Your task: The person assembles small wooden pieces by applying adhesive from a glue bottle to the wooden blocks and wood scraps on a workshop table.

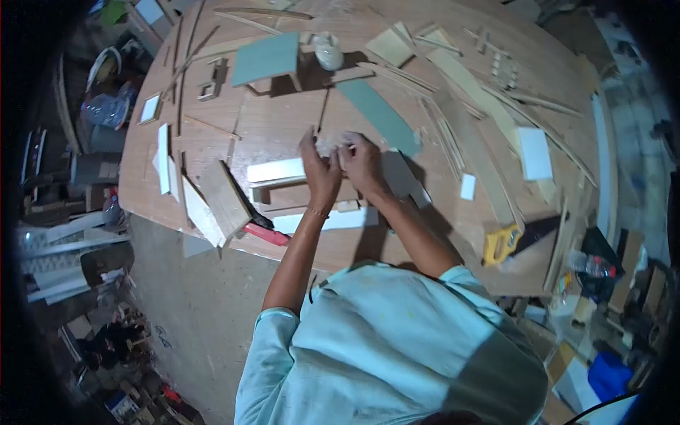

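My left hand (321,170) is over the near middle of the table, fingers stretched forward and thumb apart. Close on its right, my right hand (364,166) has its fingers curled into a pinch; I cannot tell what is between them. A white-topped wooden strip (276,171) runs out from under my left hand toward the left. Nearer my body lies a flat white strip (358,218), partly covered by my forearms. Just beyond my left fingertips is a thin dark stick (324,110). A pale board (402,177) lies right of my right hand.
A red-handled tool (265,234) lies at the near edge, and a yellow-handled saw (501,244) at the right. Farther back stand a green-topped wooden piece (265,58) and a jar of white stuff (328,51). A green strip (379,117) and several wood strips surround my hands.
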Tool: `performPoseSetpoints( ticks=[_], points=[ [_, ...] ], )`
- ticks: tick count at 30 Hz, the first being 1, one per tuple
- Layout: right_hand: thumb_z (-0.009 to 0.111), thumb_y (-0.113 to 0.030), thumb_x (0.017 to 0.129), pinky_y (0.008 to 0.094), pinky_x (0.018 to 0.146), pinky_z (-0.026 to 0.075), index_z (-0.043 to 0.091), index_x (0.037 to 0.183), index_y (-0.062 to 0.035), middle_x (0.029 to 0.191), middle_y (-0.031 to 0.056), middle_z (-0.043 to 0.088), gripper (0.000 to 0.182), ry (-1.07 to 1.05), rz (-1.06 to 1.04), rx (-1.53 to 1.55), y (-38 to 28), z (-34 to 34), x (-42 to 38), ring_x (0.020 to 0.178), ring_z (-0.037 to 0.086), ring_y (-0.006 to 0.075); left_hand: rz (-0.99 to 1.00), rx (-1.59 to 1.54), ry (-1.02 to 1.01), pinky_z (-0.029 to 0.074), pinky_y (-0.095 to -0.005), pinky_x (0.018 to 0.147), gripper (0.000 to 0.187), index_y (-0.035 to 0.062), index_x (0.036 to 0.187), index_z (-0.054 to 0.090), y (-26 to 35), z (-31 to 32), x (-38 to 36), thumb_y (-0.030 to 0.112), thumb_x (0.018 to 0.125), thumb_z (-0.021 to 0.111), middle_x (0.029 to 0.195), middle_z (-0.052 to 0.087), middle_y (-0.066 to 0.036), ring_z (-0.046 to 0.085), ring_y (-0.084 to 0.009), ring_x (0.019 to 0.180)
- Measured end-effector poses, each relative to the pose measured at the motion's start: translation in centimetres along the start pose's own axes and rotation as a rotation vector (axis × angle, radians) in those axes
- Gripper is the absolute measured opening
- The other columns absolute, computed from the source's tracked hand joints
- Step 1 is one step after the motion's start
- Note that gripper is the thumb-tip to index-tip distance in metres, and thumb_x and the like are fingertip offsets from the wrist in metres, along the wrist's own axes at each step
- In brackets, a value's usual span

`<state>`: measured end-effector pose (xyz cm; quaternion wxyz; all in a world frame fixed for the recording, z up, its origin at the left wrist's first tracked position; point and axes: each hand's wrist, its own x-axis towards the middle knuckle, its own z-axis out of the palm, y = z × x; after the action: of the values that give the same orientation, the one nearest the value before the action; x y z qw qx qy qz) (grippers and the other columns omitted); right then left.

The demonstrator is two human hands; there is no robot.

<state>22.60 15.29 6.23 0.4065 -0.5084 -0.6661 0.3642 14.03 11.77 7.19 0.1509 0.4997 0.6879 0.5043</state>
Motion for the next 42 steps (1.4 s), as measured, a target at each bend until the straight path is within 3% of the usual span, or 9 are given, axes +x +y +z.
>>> performPoseSetpoints(
  ticks=[3, 7, 8, 14, 18, 23, 27, 39, 42],
  points=[
    [0.052, -0.017, 0.076, 0.0406, 0.067, 0.045, 0.058, 0.085, -0.0010, 0.081, 0.0194, 0.059, 0.019, 0.069, -0.029, -0.018, 1.0, 0.3, 4.4, 0.077, 0.057, 0.0342, 0.065, 0.080, -0.075, 0.035, -0.0366, 0.089, 0.046, -0.0048, 0.112, 0.040, -0.9, 1.6, 4.6, 0.000, 0.070, 0.056, 0.111, 0.044, -0.022, 0.043, -0.0351, 0.104],
    [0.055, -0.015, 0.073, 0.0416, 0.060, 0.044, 0.058, 0.079, -0.0027, 0.074, 0.0191, 0.058, 0.014, 0.069, -0.009, -0.159, 0.7, -0.3, 12.3, 0.069, 0.057, 0.0353, 0.120, 0.127, -0.327, 0.039, -0.0372, 0.085, 0.040, -0.0025, 0.105, 0.048, -2.9, 2.7, 11.9, 0.004, 0.067, 0.059, 0.104, 0.051, -0.020, 0.048, -0.0342, 0.099],
    [0.056, -0.016, 0.073, 0.0401, 0.060, 0.045, 0.058, 0.080, -0.0032, 0.075, 0.0189, 0.059, 0.015, 0.141, -0.129, -0.025, 1.2, 0.0, 14.5, 0.070, 0.057, 0.0343, 0.128, 0.217, -0.325, 0.039, -0.0370, 0.085, 0.040, -0.0025, 0.106, 0.048, -1.8, 2.5, 13.4, 0.005, 0.068, 0.058, 0.105, 0.051, -0.020, 0.048, -0.0338, 0.100],
    [0.059, -0.026, 0.073, 0.0398, 0.073, 0.044, 0.058, 0.094, -0.0035, 0.088, 0.0181, 0.060, 0.031, 0.022, -0.008, -0.291, 0.8, 0.9, 22.5, 0.084, 0.057, 0.0334, 0.265, 0.358, -0.195, 0.039, -0.0360, 0.088, 0.041, -0.0013, 0.111, 0.046, -3.9, 5.8, 18.5, 0.005, 0.071, 0.053, 0.120, 0.043, -0.019, 0.045, -0.0320, 0.106],
    [0.061, -0.031, 0.072, 0.0368, 0.074, 0.045, 0.055, 0.103, -0.0048, 0.089, 0.0181, 0.060, 0.041, -0.047, -0.028, -0.336, 2.0, 2.7, 24.3, 0.083, 0.058, 0.0307, 0.252, 0.452, -0.212, 0.042, -0.0351, 0.085, 0.052, 0.0008, 0.119, 0.040, -5.1, 7.5, 20.0, 0.003, 0.069, 0.052, 0.128, 0.035, -0.016, 0.045, -0.0297, 0.108],
    [0.060, -0.033, 0.073, 0.0396, 0.070, 0.045, 0.058, 0.094, -0.0024, 0.082, 0.0214, 0.059, 0.038, -0.028, -0.203, -0.299, 3.3, 5.0, 25.8, 0.079, 0.057, 0.0350, 0.229, 0.493, -0.199, 0.045, -0.0348, 0.079, 0.059, 0.0055, 0.123, 0.037, -6.6, 8.7, 20.7, 0.000, 0.066, 0.050, 0.129, 0.036, -0.013, 0.048, -0.0284, 0.105],
    [0.052, -0.024, 0.077, 0.0421, 0.070, 0.044, 0.056, 0.080, 0.0023, 0.080, 0.0216, 0.058, 0.027, 0.003, -0.087, -0.327, 2.9, 5.3, 26.6, 0.078, 0.056, 0.0357, 0.233, 0.477, -0.194, 0.046, -0.0341, 0.077, 0.059, 0.0066, 0.122, 0.039, -6.3, 8.9, 20.7, -0.001, 0.065, 0.049, 0.129, 0.036, -0.012, 0.052, -0.0266, 0.100],
    [0.046, -0.019, 0.077, 0.0420, 0.068, 0.045, 0.058, 0.082, 0.0019, 0.082, 0.0216, 0.058, 0.025, -0.088, -0.320, -0.453, 4.6, 5.0, 26.2, 0.079, 0.057, 0.0351, 0.160, 0.463, -0.108, 0.047, -0.0331, 0.074, 0.053, 0.0021, 0.118, 0.044, -7.0, 9.0, 20.1, 0.003, 0.065, 0.053, 0.130, 0.035, -0.010, 0.054, -0.0249, 0.098],
    [0.047, -0.020, 0.077, 0.0416, 0.069, 0.045, 0.059, 0.084, -0.0003, 0.084, 0.0208, 0.058, 0.024, -0.166, -0.171, -0.474, 4.3, 5.6, 26.6, 0.081, 0.057, 0.0347, 0.119, 0.519, -0.190, 0.046, -0.0328, 0.076, 0.053, 0.0033, 0.117, 0.046, -6.4, 8.6, 20.2, 0.005, 0.064, 0.056, 0.131, 0.034, -0.009, 0.054, -0.0248, 0.098]
  ],
)
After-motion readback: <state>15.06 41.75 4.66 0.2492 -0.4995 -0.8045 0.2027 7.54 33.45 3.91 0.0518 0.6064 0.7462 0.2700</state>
